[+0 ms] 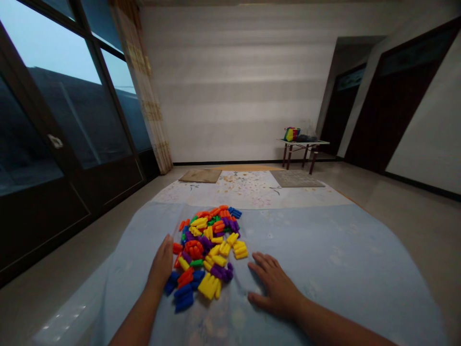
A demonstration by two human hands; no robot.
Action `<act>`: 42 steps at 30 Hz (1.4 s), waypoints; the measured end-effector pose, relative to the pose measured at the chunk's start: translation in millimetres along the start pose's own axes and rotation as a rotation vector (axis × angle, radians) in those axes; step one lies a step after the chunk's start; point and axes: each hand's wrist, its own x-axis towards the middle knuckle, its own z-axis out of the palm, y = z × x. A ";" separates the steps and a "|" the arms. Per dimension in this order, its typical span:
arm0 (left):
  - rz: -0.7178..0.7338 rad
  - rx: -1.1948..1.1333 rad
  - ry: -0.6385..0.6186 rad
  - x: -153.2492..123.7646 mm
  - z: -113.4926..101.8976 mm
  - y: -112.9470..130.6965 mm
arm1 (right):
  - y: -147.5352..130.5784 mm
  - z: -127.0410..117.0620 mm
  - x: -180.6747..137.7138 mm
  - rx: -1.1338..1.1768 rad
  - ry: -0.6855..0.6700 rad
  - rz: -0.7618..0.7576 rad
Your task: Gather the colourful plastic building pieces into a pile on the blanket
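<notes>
Blocks (207, 250) heaped on sheet (324, 250) | left hand (162, 263) flat, touching pile, fingertips hidden | right hand (275, 283) flat, empty

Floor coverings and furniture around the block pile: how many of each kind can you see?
Blue sheet: 1
Floral sheet: 1
Small mats: 2
Table: 1
Block pile: 1
Total: 6

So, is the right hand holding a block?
No, the right hand lies flat and open on the blue cloth, beside the pile of blocks, with nothing in its fingers.
</notes>
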 end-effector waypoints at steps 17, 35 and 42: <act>-0.130 0.253 0.139 -43.9 -19.1 8.4 | 7.6 2.3 1.2 0.055 0.056 -0.041; 0.371 0.006 -0.335 -141.6 59.2 130.7 | 27.1 -14.1 35.8 0.171 0.218 -0.088; 0.350 0.021 -0.335 -129.8 68.0 147.5 | 58.9 -1.3 -23.0 0.136 0.291 -0.099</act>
